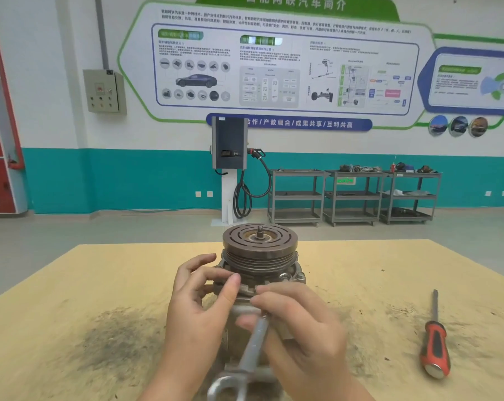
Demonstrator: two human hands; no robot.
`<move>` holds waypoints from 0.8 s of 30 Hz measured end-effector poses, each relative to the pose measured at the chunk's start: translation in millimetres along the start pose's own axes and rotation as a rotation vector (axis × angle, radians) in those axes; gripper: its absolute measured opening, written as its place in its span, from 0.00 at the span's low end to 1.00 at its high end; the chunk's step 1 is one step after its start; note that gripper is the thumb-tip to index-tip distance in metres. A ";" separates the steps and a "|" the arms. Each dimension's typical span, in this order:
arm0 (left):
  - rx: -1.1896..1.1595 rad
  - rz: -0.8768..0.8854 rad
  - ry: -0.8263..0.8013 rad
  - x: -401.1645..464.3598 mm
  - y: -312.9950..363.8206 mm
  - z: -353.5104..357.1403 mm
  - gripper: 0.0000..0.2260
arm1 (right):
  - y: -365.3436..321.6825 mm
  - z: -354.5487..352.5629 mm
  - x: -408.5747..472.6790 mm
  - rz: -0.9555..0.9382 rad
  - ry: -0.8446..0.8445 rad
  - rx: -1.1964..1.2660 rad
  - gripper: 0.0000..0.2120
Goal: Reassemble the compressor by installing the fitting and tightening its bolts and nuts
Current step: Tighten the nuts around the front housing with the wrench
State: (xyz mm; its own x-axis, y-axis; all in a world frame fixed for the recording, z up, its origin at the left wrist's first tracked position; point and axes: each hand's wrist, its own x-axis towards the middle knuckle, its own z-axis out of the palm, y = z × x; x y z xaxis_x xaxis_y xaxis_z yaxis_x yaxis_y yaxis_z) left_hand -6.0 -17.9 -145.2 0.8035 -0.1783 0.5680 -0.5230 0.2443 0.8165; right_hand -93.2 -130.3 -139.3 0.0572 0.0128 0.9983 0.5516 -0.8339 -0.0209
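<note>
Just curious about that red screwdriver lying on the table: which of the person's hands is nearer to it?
Right. The right hand is beside the compressor, with the screwdriver further out on its side. The left hand is beyond, further away.

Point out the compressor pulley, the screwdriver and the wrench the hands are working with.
compressor pulley (pixel 260 237), head view, on its slotted top face.
screwdriver (pixel 435 347), head view, on the red and black handle.
wrench (pixel 252 347), head view, on the grey shaft between the hands.
</note>
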 end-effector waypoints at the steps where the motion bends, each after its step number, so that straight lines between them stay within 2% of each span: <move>1: -0.001 0.003 -0.015 -0.1 -0.5 -0.8 0.03 | 0.3 0.6 -1.5 -0.007 -0.020 -0.004 0.09; 3: 0.028 0.038 -0.024 -0.8 -0.5 -2.1 0.05 | -0.1 -3.1 2.8 0.014 -0.025 0.043 0.06; 5: 0.037 0.046 -0.012 -1.6 2.1 -1.6 0.08 | -1.9 -8.2 11.2 0.125 0.088 0.203 0.10; 6: 0.024 0.040 0.004 -1.7 3.2 -0.7 0.09 | -0.9 -11.0 16.4 0.208 0.179 0.299 0.10; 8: -0.001 0.029 0.047 -1.5 2.8 0.8 0.11 | 2.2 -17.9 25.3 0.413 0.376 0.440 0.04; 10: -0.015 0.011 0.074 -0.8 0.1 1.4 0.07 | 9.7 -23.3 29.2 0.668 0.515 0.549 0.08; 12: -0.014 -0.009 0.094 -0.9 -3.5 1.4 0.07 | 18.2 -28.6 29.4 0.874 0.585 0.646 0.10; 15: -0.070 -0.064 0.129 1.8 -4.2 0.5 0.06 | 26.3 -27.8 30.2 1.051 0.600 0.780 0.10; 18: -0.079 -0.081 0.154 7.1 -4.6 -2.3 0.02 | 34.2 -26.9 29.7 1.169 0.535 0.910 0.09; 21: -0.087 -0.120 0.136 10.5 -5.8 -6.5 0.04 | 40.3 -28.8 31.3 1.239 0.483 0.959 0.08; 23: -0.060 -0.135 0.106 11.2 -6.5 -8.1 0.05 | 36.7 -26.3 27.8 1.136 0.486 0.879 0.07; 24: -0.061 -0.141 0.096 11.0 -6.7 -8.1 0.06 | 31.9 -23.6 24.2 1.016 0.488 0.790 0.07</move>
State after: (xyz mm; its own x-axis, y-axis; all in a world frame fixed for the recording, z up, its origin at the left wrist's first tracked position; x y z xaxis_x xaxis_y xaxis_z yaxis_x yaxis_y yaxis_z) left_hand 8.7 -13.9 -145.3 0.8925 -0.1236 0.4338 -0.3878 0.2810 0.8779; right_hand -93.8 -169.6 -114.4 0.5112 -0.7384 0.4398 0.7748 0.1744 -0.6077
